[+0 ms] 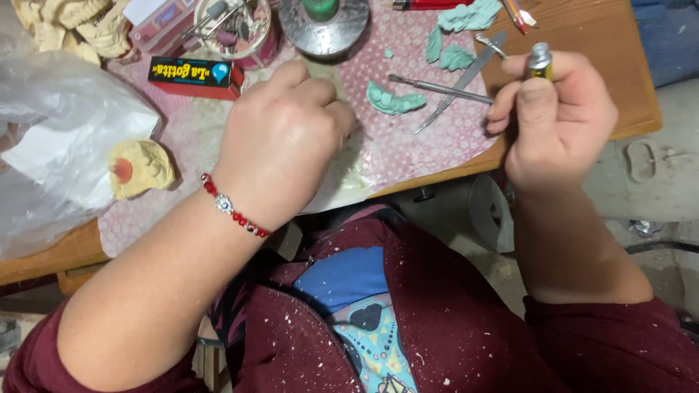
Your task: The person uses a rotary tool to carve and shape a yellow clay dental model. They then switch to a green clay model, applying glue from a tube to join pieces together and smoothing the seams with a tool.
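Pale green wax is lying in pieces on the pink patterned mat (437, 138) that covers the middle of your wooden desk (582, 44). One curved green piece (393, 100), shaped like a dental arch, is resting just beyond your left hand (280, 138), near the desk's front edge. That hand is hovering low over the mat with its fingers curled downward; whether they are pinching anything, you cannot tell from here, since the knuckles are hiding the tips. A red bead bracelet (233, 207) is circling that wrist.

Your right hand (557, 120) is hanging past the front edge toward the right corner, fingers wrapped closed around a small metal tube with a yellow band (539, 62), thumb pressing along its side.

Between your hands, a thin metal instrument (440, 89) is crossing a flat steel spatula (466, 76) on the mat. More green scraps (466, 22) are sitting toward the back edge, beside a round grey metal tin (324, 29). At the left, a yellowish plaster dental cast (142, 167) is lying against a crumpled clear plastic bag (58, 116), and a red and black box (195, 75) is sitting behind your left hand.
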